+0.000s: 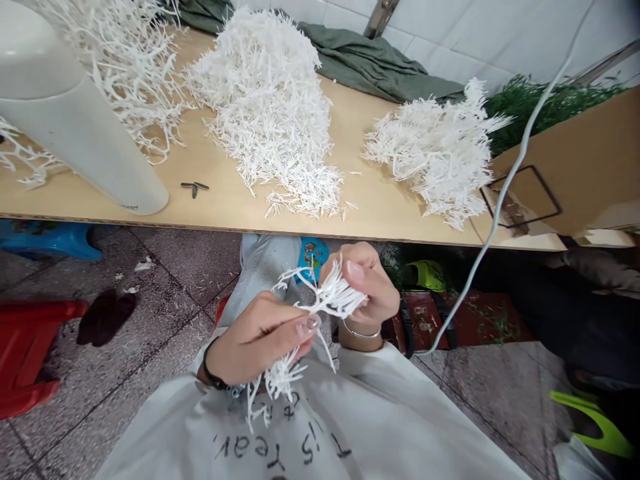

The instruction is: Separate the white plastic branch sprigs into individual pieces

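Observation:
Over my lap, my left hand (267,337) is closed on a white branched plastic sprig (285,380), whose thin stems stick out below and above the thumb. My right hand (370,283) is curled round a bunch of white plastic sprig tips (339,293), with the thumb pressed on top. The pieces in both hands meet between the fingertips, so I cannot tell whether they are joined. In front of me on the table lie a large pile of short white sprigs (280,100) and a smaller pile of white sprigs (435,153) to its right.
Longer white branches (130,67) cover the table's left, behind a white flask (85,120). Seeds (194,188) lie near the table (225,213) edge. A white cable (500,207) hangs at right, before a cardboard box (575,160). A red stool (35,340) stands lower left.

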{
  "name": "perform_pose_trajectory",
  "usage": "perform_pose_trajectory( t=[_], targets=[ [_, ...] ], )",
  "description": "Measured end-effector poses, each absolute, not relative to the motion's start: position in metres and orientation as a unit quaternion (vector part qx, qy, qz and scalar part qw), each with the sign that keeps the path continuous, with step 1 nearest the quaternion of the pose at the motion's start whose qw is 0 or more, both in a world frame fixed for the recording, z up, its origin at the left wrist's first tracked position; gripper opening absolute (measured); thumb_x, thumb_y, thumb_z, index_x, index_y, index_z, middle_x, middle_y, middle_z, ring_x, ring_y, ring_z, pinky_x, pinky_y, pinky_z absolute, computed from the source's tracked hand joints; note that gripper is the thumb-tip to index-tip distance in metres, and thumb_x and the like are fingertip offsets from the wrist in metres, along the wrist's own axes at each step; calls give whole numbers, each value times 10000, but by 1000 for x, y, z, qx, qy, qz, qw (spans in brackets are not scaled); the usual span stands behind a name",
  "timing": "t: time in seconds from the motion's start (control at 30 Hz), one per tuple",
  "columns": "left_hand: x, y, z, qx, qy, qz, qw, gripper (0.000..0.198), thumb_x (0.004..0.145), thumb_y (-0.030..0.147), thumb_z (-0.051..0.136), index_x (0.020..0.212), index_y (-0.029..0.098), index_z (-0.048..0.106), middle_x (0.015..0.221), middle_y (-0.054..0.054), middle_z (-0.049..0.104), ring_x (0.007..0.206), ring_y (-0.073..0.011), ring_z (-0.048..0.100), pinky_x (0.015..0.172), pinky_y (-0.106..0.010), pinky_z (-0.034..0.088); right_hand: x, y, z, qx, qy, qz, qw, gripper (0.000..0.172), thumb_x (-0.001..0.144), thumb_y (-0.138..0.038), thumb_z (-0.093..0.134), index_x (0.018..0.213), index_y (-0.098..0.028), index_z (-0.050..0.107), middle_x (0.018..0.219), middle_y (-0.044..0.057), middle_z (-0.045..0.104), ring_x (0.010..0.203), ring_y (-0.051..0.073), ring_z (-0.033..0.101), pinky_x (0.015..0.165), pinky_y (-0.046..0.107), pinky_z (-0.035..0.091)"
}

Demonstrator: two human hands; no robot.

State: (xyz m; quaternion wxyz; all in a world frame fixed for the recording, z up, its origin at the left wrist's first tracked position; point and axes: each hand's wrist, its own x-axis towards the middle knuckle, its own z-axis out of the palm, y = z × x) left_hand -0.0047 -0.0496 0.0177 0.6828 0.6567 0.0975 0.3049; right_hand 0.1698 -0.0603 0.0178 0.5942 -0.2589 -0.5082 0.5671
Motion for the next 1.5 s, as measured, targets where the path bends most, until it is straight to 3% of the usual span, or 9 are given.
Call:
perform_pose_trajectory(
  t=[0.43, 0.53, 0.6, 0.67, 0.77, 0.87, 1.1, 1.27, 1.5],
  targets=[
    [8, -56, 25, 623, 115, 318, 705, 449, 976, 355, 389, 567, 174, 418, 459, 40, 350, 392, -63, 308, 409, -248, 257, 152, -50, 51, -254, -465, 434, 728, 522, 840, -322, 605, 457, -203, 270, 351, -99, 141, 277, 44, 94, 298, 227, 134],
    [9, -50, 18, 664, 176, 354, 635, 369, 976, 357, 397, 682, 178, 530, 548, 29, 429, 468, -83, 383, 475, -245, 316, 157, -51, 50, -313, -493, 425, 692, 453, 838, -349, 612, 478, -203, 379, 395, -68, 280, 342, 64, 198, 348, 244, 134],
    [10, -46, 15, 680, 232, 406, 565, 242, 956, 394, 442, 934, 201, 586, 726, 5, 547, 601, -109, 482, 584, -247, 398, 162, -54, 48, -359, -524, 419, 649, 446, 852, -365, 601, 493, -193, 401, 429, -56, 311, 385, 63, 228, 379, 242, 138],
    [11, -43, 13, 692, 277, 461, 482, 332, 914, 447, 512, 1158, 222, 524, 981, -40, 593, 804, -150, 547, 742, -279, 447, 164, -56, 47, -403, -543, 407, 615, 474, 871, -386, 582, 495, -184, 375, 442, -59, 287, 407, 53, 211, 403, 237, 145],
    [11, -40, 14, 742, 312, 487, 338, 312, 864, 417, 603, 1105, 225, 558, 1141, -67, 582, 1019, -212, 525, 930, -359, 404, 162, -57, 45, -442, -554, 406, 577, 503, 883, -413, 567, 499, -177, 343, 448, -68, 271, 420, 40, 186, 426, 232, 158],
    [11, -40, 15, 769, 297, 484, 292, 87, 916, 271, 527, 910, 210, 588, 1007, -42, 638, 964, -201, 526, 976, -392, 371, 158, -56, 42, -443, -559, 420, 561, 488, 910, -429, 519, 521, -179, 363, 455, -69, 279, 415, 41, 191, 421, 229, 168],
    [9, -39, 9, 763, 295, 485, 308, 277, 948, 249, 432, 680, 197, 478, 658, -1, 493, 700, -165, 448, 798, -337, 404, 154, -56, 34, -451, -637, 308, 544, 517, 733, -721, 561, 779, -209, 508, 608, -49, 420, 527, 76, 321, 462, 219, 260],
    [2, -38, 17, 777, 238, 427, 397, 391, 974, 259, 382, 598, 188, 460, 555, 9, 518, 618, -141, 475, 767, -310, 412, 160, -60, 38, -434, -691, 326, 478, 220, 864, -357, 602, 732, -190, 542, 560, -57, 522, 483, 52, 382, 468, 193, 297],
    [-5, -43, 17, 695, 141, 333, 622, 455, 990, 325, 378, 605, 159, 555, 470, 8, 549, 468, -91, 483, 592, -243, 419, 161, -70, 32, -414, -635, 367, 540, 340, 887, -297, 540, 568, -180, 551, 437, -48, 496, 378, 49, 375, 395, 204, 261]
  ],
)
